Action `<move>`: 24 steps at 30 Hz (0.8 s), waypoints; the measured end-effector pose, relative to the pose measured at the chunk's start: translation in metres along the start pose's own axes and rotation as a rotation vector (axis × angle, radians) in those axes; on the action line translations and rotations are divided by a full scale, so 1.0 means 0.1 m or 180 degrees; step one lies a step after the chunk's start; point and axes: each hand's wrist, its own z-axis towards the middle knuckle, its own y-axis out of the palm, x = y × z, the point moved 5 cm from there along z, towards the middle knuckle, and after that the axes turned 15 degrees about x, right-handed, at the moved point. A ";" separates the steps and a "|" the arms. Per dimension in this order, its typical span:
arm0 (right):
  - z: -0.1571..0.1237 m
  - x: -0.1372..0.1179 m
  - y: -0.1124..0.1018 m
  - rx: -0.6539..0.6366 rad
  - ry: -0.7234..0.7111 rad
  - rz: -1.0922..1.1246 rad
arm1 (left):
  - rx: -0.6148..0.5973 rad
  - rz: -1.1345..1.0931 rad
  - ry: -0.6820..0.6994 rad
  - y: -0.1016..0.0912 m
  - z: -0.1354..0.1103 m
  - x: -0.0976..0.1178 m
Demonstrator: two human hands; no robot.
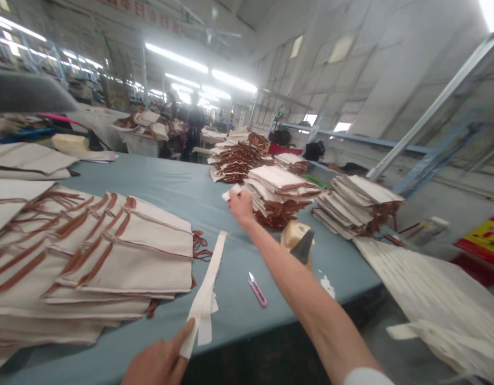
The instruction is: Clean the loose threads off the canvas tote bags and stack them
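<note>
My right hand is stretched far out over the blue table, closed in a pinch on a small white paper piece, right beside a stack of cream bags. My left hand is at the near table edge, its fingers pressed on the near end of a long white strip that lies along the table. Overlapping cream bags with brown handles are spread at the left.
Pink thread snips lie on the table near my right forearm. A tan tool with a dark tip stands beside it. More bag stacks sit at the far right; white sheets hang off the right edge.
</note>
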 end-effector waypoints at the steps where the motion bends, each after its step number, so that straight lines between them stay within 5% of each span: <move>1: -0.24 -0.05 0.01 -0.0233 0.0269 0.0226 | 0.0132 -0.0046 -0.0007 0.02 0.01 -0.05; 5: -1.17 -0.31 -0.09 -0.0979 0.1041 0.1086 | 0.0691 -0.0558 0.0006 0.07 0.00 -0.23; 9: -1.90 -0.67 -0.30 -0.1583 0.1343 0.1894 | 0.1220 -0.2086 -0.0457 0.00 -0.19 -0.33; 11: -2.23 -0.86 -0.40 -0.1880 0.1400 0.2235 | 0.1352 -0.2763 -0.0438 -0.06 -0.39 -0.27; 17: -3.05 -1.36 -0.60 -0.2753 0.1752 0.2968 | 0.1707 -0.3321 -0.0358 -0.29 -0.97 0.00; 20: -3.32 -1.46 -0.78 -0.2836 0.2179 0.3303 | 0.1915 -0.3685 -0.0432 -0.44 -1.24 0.01; 24: -3.47 -1.36 -1.03 -0.2456 0.2399 0.3441 | 0.2044 -0.4254 -0.0617 -0.53 -1.55 -0.09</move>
